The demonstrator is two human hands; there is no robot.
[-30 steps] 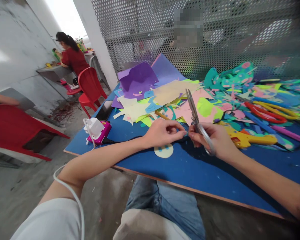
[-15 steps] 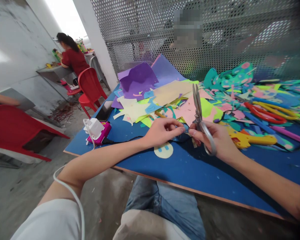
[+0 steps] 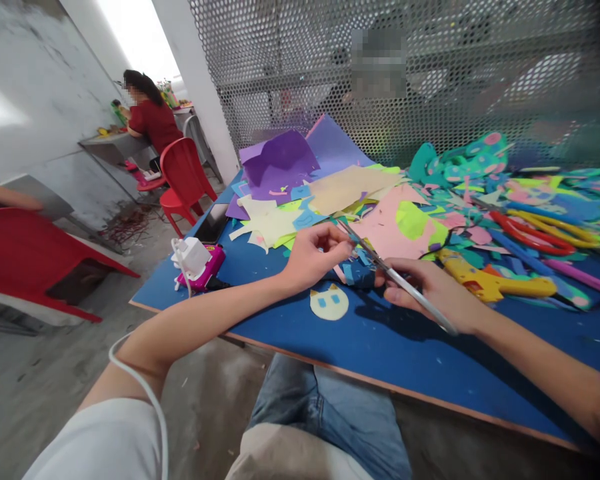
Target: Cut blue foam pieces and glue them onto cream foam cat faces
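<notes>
My right hand (image 3: 425,287) is closed around the handles of metal scissors (image 3: 397,277), whose blades point left and up to the fingertips of my left hand (image 3: 317,255). The left thumb and fingers are pinched on what looks like a small blue piece, mostly hidden by the fingers and blades. Below the hands a pale cream cat face (image 3: 329,308) lies flat on the blue table (image 3: 290,327). It has two blue squares for eyes and small brownish ears. Small blue and pink scraps (image 3: 349,272) lie between the hands.
Coloured sheets, among them a purple sheet (image 3: 283,160) and a pink sheet (image 3: 380,223), pile up behind. To the right are a yellow glue gun (image 3: 495,280) and red-handled scissors (image 3: 530,235). A white plug (image 3: 191,257) sits at left. Another person (image 3: 153,120) sits farther off.
The scissors have swung from upright to pointing left, their blades now at my left fingertips. My hands have drawn apart slightly, and the cat face's ears have come into view.
</notes>
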